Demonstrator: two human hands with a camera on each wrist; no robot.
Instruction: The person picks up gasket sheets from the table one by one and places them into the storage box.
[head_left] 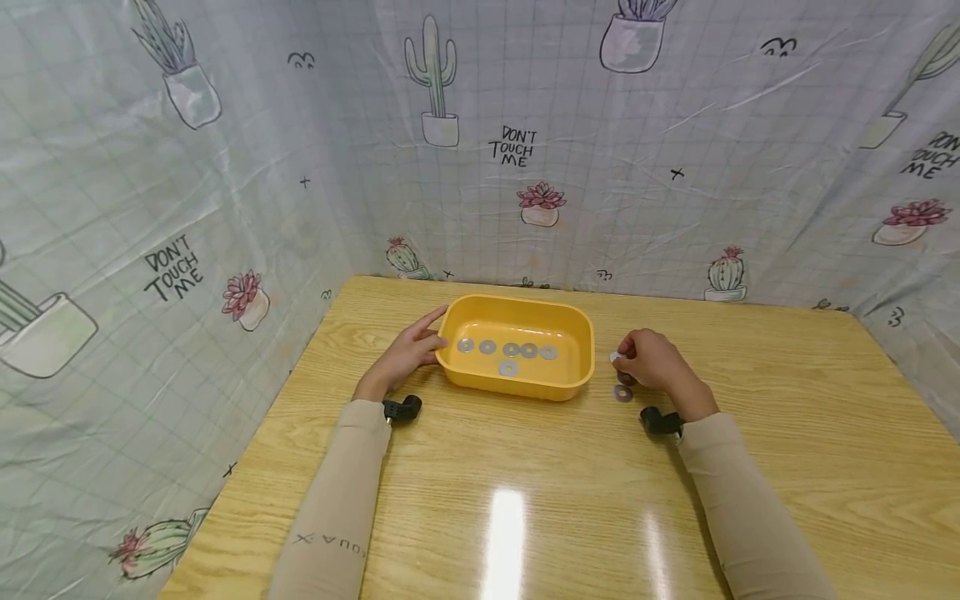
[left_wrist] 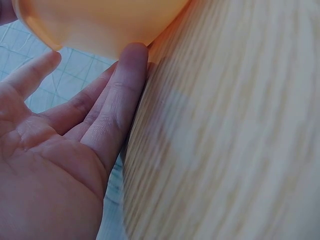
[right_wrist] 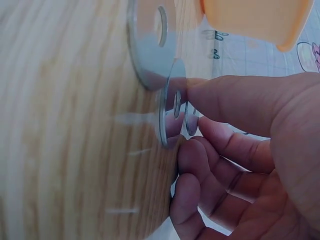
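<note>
A yellow plastic tray stands on the wooden table with several metal washers lying in it. My left hand rests flat against the tray's left end, fingers straight and touching the tray wall. To the right of the tray, my right hand pinches a washer between thumb and fingers, just above the table. A second washer shows behind it in the fingers. Another washer lies flat on the table beside that hand, and appears large in the right wrist view as the washer.
A cactus-print curtain walls in the table at the back and on both sides. Small black cameras sit at both wrists. The tray's corner is close to the right hand.
</note>
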